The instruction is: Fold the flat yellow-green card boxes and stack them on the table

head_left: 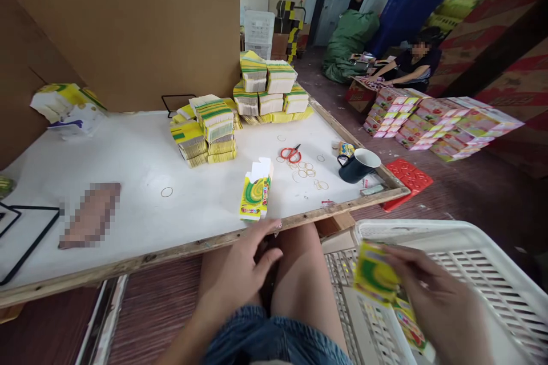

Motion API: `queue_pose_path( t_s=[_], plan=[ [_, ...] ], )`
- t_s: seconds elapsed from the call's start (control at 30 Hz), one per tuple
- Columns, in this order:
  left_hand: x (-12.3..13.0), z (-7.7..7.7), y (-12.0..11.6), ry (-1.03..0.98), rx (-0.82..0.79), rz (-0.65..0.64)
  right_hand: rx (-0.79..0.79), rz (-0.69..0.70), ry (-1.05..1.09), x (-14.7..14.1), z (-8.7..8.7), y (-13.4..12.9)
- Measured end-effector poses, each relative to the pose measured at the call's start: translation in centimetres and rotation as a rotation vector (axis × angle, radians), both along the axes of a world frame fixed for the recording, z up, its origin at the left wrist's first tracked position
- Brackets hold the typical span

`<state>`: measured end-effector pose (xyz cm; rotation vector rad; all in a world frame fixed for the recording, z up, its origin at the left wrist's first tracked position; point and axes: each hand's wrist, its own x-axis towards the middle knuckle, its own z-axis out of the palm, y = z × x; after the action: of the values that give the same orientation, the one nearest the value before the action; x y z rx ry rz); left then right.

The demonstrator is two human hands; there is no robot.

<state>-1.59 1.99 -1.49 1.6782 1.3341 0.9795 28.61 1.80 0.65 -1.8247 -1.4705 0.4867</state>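
Over the white basket (471, 229), pinching a small yellow box (371, 274) in the right hand (445, 296), not yet let go, with another box (411, 328) just under it; cannot tell whether inside the basket! At the near edge of the desk (141, 219), spreading the left hand (245, 261), holding nothing, beside a carton (256, 191) with end flaps open. Further back, seemingly far from finished, with bundles of flattened cartons (214, 117) piled up.

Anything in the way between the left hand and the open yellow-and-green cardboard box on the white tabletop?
No visible obstacle: only the brown wooden table edge runs between the left hand and the yellow-and-green cardboard box just beyond it.
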Motion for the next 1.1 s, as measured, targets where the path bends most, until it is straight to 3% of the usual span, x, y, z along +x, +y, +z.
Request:
queue_pose_path(
  t_s=[0.03,0.1,0.2,0.3,0.4,0.5,0.6,0.67,0.77,0.83,0.87,0.93,1.0,1.1],
  plan=[
    [-1.0,0.1,1.3,0.144,0.076,0.047,-0.004,-0.117,-0.19,2.0,0.4,-0.1],
    [-2.9,0.1,4.0,0.319,0.129,0.06,0.053,-0.198,-0.401,5.0,0.9,-0.2],
    [-4.8,-0.3,6.9,0.368,0.112,-0.004,0.002,-0.098,-0.349,5.7,0.0,-0.3],
    [-5.6,-0.5,7.9,0.392,0.112,-0.066,-0.167,0.026,-0.144,2.7,-1.6,0.1],
    [-5.9,-0.2,7.9,0.396,0.126,-0.101,-0.197,0.2,0.01,-1.7,-2.6,0.7],
    [-6.5,0.4,8.3,0.399,0.155,-0.153,-0.166,0.356,0.12,-5.1,-2.5,1.2],
    [-6.9,0.7,8.5,0.404,0.217,-0.149,-0.157,0.403,0.208,-7.3,-2.0,1.3],
    [-6.5,0.7,7.5,0.4,0.285,-0.088,-0.186,0.417,0.316,-8.5,-1.8,1.2],
    [-4.6,0.6,3.9,0.376,0.401,-0.021,-0.214,0.403,0.591,-10.3,-1.7,0.7],
    [-2.9,0.5,0.8,0.34,0.479,-0.107,-0.229,0.359,0.767,-11.3,-1.5,0.5],
    [-2.1,0.4,-0.5,0.308,0.551,-0.211,-0.236,0.333,0.824,-11.7,-1.3,0.5],
    [-0.9,0.3,-2.5,0.24,0.554,-0.323,-0.246,0.29,0.849,-12.3,-1.0,0.5],
    [-0.4,0.1,-3.3,0.063,0.504,-0.189,-0.242,0.266,0.828,-12.5,-0.8,0.4],
    [-0.3,-0.2,-2.8,-0.41,0.237,0.199,-0.278,0.299,0.878,-12.9,-1.2,0.0]
  ],
)
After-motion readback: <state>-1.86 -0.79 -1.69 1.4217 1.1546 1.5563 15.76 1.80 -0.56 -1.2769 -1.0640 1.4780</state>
